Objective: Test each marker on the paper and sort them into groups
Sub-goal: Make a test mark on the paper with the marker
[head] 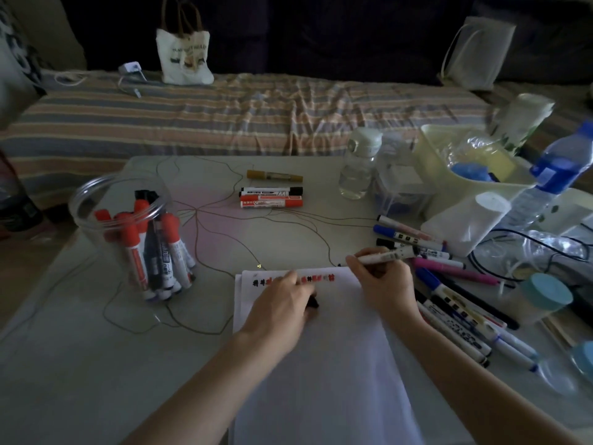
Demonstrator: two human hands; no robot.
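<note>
A white sheet of paper [324,364] lies on the table in front of me, with a row of black and red test marks along its top edge. My right hand [383,284] grips a white marker [385,256], tip at the paper's top right corner. My left hand [282,308] rests on the paper and holds a black cap [313,301]. A clear jar [134,232] at the left holds several red and black markers. At the table's far middle lie a yellow marker [274,176] and a small group of one black and two red markers [271,197].
A pile of several loose markers [455,303] lies right of the paper. Behind it stand a water bottle [359,165], a cream bin [465,175], a blue-labelled bottle [552,175] and a tissue roll [471,226]. Thin wire [205,239] loops over the table. A striped bed lies beyond.
</note>
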